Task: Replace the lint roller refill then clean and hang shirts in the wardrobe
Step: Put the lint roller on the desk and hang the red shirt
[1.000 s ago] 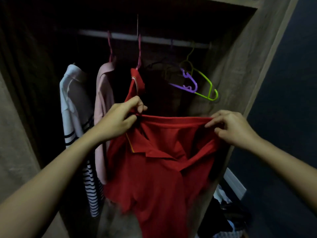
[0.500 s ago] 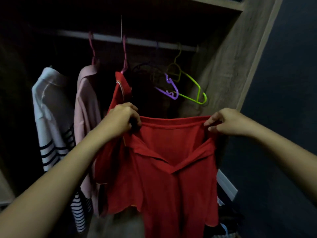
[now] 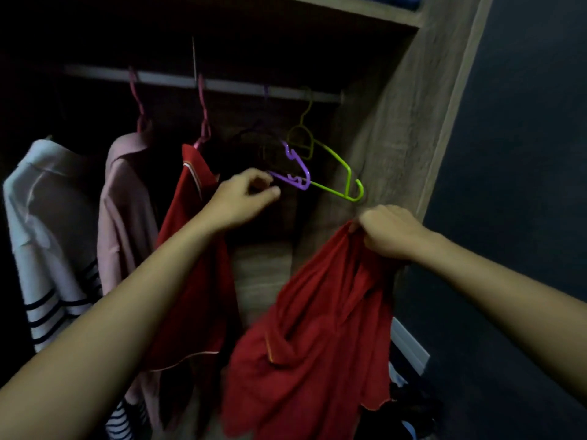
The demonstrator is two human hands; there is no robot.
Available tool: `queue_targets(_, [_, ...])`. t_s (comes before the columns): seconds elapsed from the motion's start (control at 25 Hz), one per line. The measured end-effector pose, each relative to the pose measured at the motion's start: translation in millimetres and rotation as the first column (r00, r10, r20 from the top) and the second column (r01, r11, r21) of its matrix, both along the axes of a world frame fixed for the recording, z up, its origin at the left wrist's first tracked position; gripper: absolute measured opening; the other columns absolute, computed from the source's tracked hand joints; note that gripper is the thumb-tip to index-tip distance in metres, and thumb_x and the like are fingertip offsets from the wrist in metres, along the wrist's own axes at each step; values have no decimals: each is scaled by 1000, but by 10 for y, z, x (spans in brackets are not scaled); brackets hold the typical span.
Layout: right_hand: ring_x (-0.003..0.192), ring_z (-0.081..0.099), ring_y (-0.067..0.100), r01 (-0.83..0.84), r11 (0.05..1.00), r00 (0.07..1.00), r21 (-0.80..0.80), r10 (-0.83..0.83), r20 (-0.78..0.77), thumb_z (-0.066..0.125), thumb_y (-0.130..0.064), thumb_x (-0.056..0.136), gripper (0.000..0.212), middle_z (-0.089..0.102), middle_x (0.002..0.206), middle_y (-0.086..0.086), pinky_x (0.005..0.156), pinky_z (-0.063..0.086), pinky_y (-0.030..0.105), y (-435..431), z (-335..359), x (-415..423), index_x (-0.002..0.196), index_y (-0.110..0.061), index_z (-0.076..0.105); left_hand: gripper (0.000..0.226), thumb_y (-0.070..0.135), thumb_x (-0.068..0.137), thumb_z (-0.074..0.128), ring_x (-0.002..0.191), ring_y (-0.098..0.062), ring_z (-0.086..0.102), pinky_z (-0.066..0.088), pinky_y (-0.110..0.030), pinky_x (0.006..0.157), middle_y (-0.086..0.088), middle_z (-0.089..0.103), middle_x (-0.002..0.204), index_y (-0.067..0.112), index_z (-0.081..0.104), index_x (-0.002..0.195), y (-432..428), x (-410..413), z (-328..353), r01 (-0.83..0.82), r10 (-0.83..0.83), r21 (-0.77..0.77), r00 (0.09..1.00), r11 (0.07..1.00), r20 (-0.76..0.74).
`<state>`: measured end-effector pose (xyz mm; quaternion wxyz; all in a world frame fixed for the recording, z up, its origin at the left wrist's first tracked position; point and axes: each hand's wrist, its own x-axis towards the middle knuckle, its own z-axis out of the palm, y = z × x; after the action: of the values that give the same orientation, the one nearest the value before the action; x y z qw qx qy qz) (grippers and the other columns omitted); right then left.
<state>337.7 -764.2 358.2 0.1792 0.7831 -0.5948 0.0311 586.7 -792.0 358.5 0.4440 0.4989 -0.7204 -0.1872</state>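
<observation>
Grips red shirt in right hand, fingers curled tight round a bunched edge at the top. Lets the rest drop in crumpled folds. Location: right side of the opening, in front of the wardrobe side panel, off any hanger, not yet on the rail.

Holds left hand up inside the wardrobe, at the left end of the lower bar of the purple hanger. Fingers curled, forefinger and thumb close together, touching or just beside the bar. Can't tell whether actually pinching it: too dim, bar end hidden at the fingertip.

On the rail, left to right:
- white shirt with dark stripes
- pink shirt
- second red shirt, on a pink hanger, just left of the left forearm
- purple hanger, bare
- green hanger, bare, overlapping the purple one, nearest the side panel

Both bare hangers tilted, lower ends pointing right and down.

To the right of the panel: dark wall, pale strip low against it. Below the held shirt: dark clutter, unreadable in this light. Above the rail: underside of a shelf board, same wood grain as the panel.
</observation>
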Motion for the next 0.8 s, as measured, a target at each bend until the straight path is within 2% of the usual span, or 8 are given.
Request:
queue_targets(0.08, [112, 57, 34, 6, 1000, 995, 13, -5, -97, 46, -20, 82, 37, 60, 123, 10, 89, 48, 40, -38, -16, 30, 115, -16, 61, 13, 31, 91, 55, 70, -6, 57, 44, -17, 63, 3, 62, 78, 18, 58, 91, -349, -272, 184, 66, 5, 126, 871, 990, -492])
queue_targets(0.16, [113, 56, 33, 5, 999, 989, 48, 2, -145, 45, -21, 83, 36, 56, 125, 8, 88, 47, 40, -60, -13, 40, 116, -14, 59, 40, 39, 87, 58, 75, -8, 61, 46, -19, 62, -1, 65, 93, 8, 53, 112, -708, -500, 292, 114, 86, 247, 734, 962, -673])
queue_targets(0.24, [113, 55, 32, 3, 998, 990, 67, 6, -144, 45, -21, 84, 35, 54, 123, 9, 84, 47, 40, -74, -12, 32, 115, -11, 57, 75, 40, 78, 67, 103, -22, 61, 50, -28, 81, -10, 58, 122, 2, 34, 134, -882, -681, 320, 58, 166, 312, 746, 948, -645])
queue_targets(0.28, [113, 55, 32, -5, 997, 991, 73, 15, -136, 45, -21, 84, 36, 54, 122, 9, 84, 48, 40, -86, -23, 29, 115, -10, 57, 77, 34, 76, 70, 106, -25, 60, 51, -32, 83, -12, 56, 124, 1, 32, 134, -984, -731, 306, 15, 186, 306, 766, 952, -615])
queue_targets(0.44, [113, 55, 31, -44, 995, 993, 95, 54, -102, 44, -20, 82, 35, 53, 121, 10, 84, 48, 42, -124, -14, -11, 113, -8, 56, 35, 9, 72, 67, 76, -22, 64, 50, -27, 47, -13, 62, 95, 5, 50, 102, -1078, -868, 417, -5, 160, 257, 793, 966, -587])
queue_targets(0.52, [115, 54, 31, -46, 995, 993, 91, 55, -102, 44, -18, 83, 34, 53, 121, 11, 84, 48, 42, -116, 2, -19, 112, -7, 56, 16, 8, 66, 62, 68, -27, 64, 54, -33, 55, -15, 60, 81, 8, 53, 79, -1124, -896, 479, -26, 165, 237, 790, 971, -590])
queue_targets(0.64, [117, 53, 32, -44, 994, 993, 101, 55, -104, 44, -18, 84, 35, 52, 124, 12, 85, 47, 43, -99, 8, 1, 114, -4, 55, 26, 20, 72, 68, 72, -27, 62, 55, -39, 78, -10, 54, 74, 11, 48, 86, -1085, -946, 603, 41, 124, 219, 717, 975, -686])
queue_targets(0.8, [116, 54, 32, -58, 994, 992, 96, 68, -105, 44, -18, 85, 34, 52, 124, 14, 83, 47, 43, -77, 20, -17, 112, -1, 55, 29, 18, 82, 69, 60, -11, 50, 41, -25, 57, -7, 51, 76, 14, 40, 87, -1069, -1054, 702, 124, 91, 256, 720, 959, -688])
